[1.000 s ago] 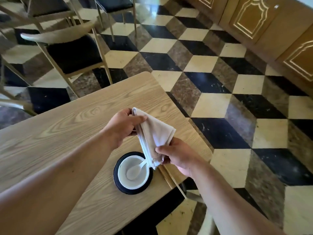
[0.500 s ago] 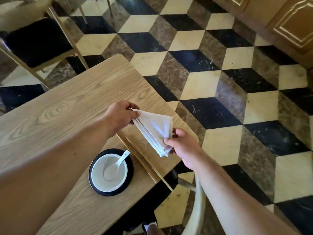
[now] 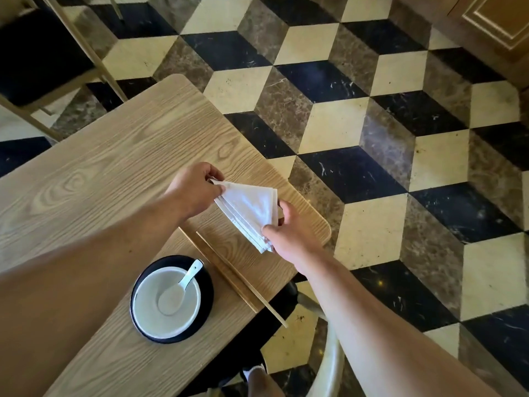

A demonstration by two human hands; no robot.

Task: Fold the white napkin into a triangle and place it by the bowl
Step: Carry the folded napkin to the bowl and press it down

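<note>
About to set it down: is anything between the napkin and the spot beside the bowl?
Yes. Two chopsticks lie on the table between the held napkin and the bowl; wood beyond them is bare.

A floor of cream, black and brown marble cube-pattern tiles (image 3: 337, 121) is seen; a light wood-grain table (image 3: 114, 173) and black-cushioned chair (image 3: 37, 55) are lit brightly.
</note>
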